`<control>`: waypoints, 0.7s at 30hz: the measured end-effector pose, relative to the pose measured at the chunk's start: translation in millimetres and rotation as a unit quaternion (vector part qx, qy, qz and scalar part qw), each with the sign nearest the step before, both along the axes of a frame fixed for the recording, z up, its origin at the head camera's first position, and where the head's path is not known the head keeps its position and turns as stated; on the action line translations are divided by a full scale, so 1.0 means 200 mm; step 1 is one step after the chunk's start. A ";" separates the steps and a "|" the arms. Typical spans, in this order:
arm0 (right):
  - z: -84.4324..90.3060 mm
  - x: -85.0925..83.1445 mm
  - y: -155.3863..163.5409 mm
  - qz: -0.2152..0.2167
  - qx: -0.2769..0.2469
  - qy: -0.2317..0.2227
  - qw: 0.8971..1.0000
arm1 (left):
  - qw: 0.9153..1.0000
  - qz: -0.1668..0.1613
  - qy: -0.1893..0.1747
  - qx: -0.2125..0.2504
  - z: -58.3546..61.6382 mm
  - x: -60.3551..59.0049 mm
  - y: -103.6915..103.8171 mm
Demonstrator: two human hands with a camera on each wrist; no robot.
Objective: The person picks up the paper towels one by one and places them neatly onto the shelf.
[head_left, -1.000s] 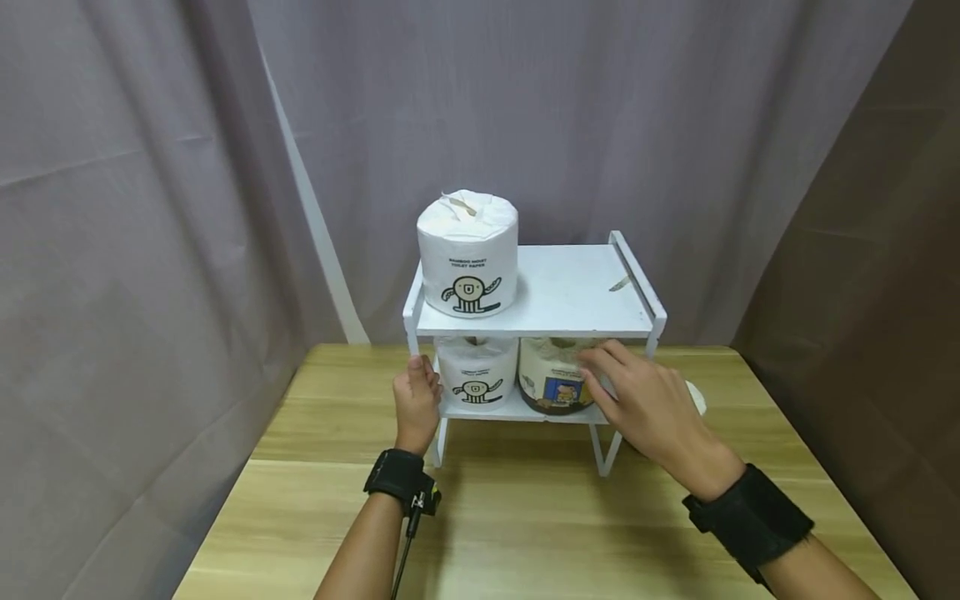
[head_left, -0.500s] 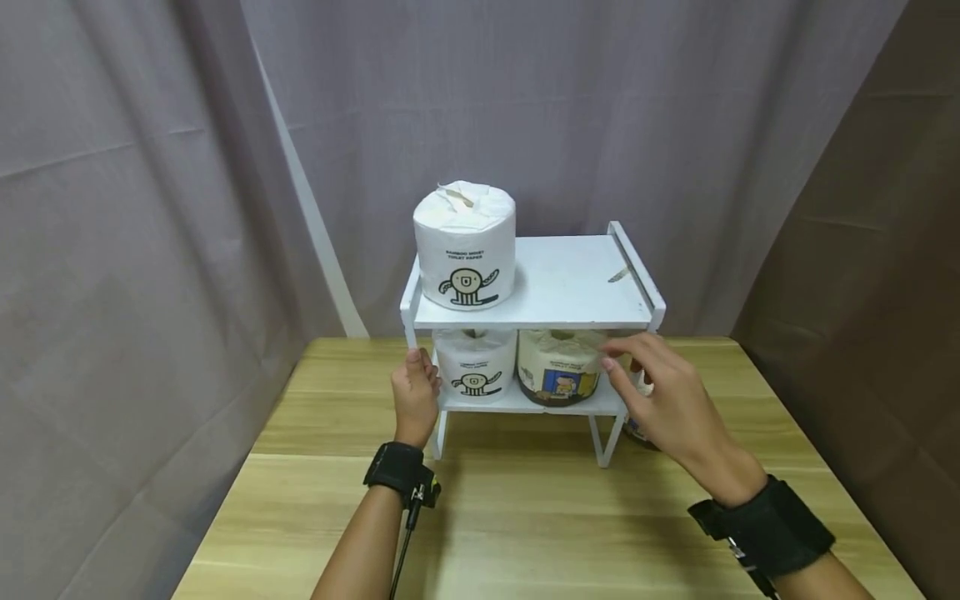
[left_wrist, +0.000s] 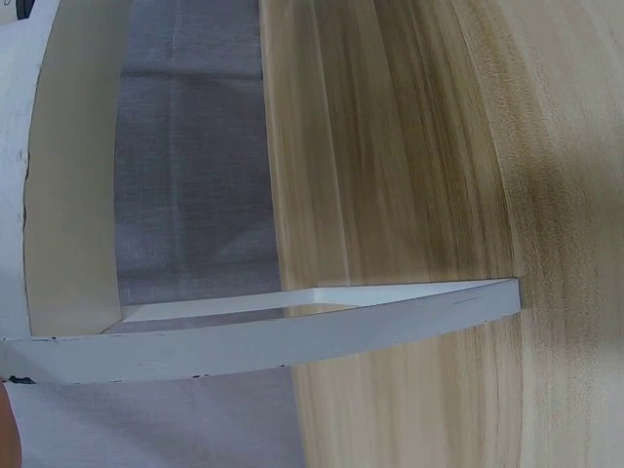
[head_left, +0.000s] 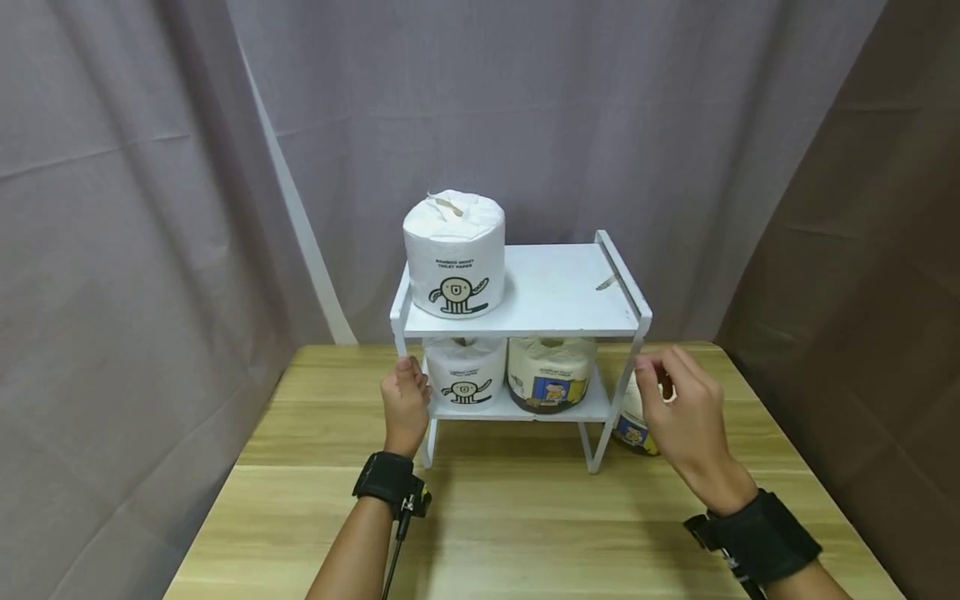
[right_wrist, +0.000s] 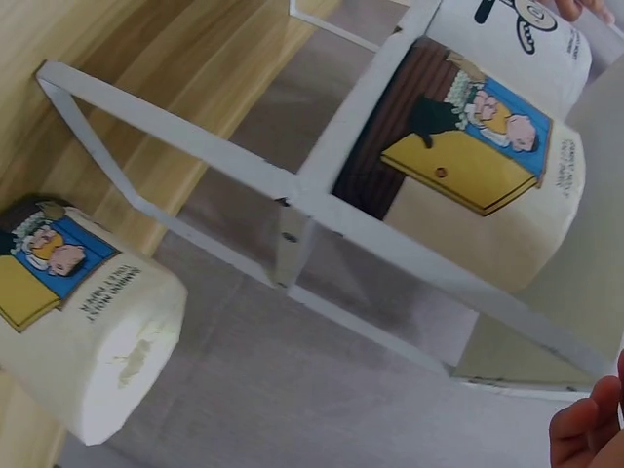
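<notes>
A white two-tier shelf rack (head_left: 570, 287) stands on the wooden table. My left hand (head_left: 406, 404) grips its left upright, fingers curled round it. On the top tier, at the left, sits a white toilet paper roll (head_left: 454, 258). The lower tier holds another white toilet paper roll (head_left: 465, 375) at the left and a cream toilet paper roll (head_left: 551, 375) with a picture label beside it. My right hand (head_left: 684, 412) is just outside the right upright, fingers loosely bent, holding nothing. Partly behind it, a second cream toilet paper roll (right_wrist: 88, 322) stands on the table.
The wooden table (head_left: 510, 533) spreads in front of the rack and to both sides. Grey curtains (head_left: 555, 117) hang behind and at the left, with a brown cloth (head_left: 847, 333) at the right. A cable runs from the left wrist strap (head_left: 386, 479).
My right hand has moved away to the right from the cream roll on the lower tier, past the right upright. My left hand keeps its grip on the rack.
</notes>
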State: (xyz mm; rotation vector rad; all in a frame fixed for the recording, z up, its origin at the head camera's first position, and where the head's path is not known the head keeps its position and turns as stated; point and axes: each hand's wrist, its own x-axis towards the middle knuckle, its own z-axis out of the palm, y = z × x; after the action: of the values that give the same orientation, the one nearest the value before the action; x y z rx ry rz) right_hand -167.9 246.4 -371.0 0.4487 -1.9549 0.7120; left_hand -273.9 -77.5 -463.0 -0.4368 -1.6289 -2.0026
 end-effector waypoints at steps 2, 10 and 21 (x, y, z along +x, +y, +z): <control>-0.02 0.00 0.02 -0.007 -0.006 0.001 1.000 | 1.000 0.001 -0.001 0.004 0.00 0.00 0.00; -0.09 -0.01 0.08 0.009 -0.023 -0.005 1.000 | 1.000 -0.001 0.003 0.002 0.00 0.01 0.00; -0.18 -0.04 0.18 0.023 0.006 -0.069 0.997 | 1.000 0.001 0.008 0.000 -0.01 0.01 0.01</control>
State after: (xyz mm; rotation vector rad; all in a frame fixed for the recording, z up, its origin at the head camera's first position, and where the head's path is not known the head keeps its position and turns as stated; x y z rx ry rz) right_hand -176.3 283.1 -406.4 0.4632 -2.0852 0.7785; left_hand -271.9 -76.4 -465.0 -0.4501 -1.6184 -1.9928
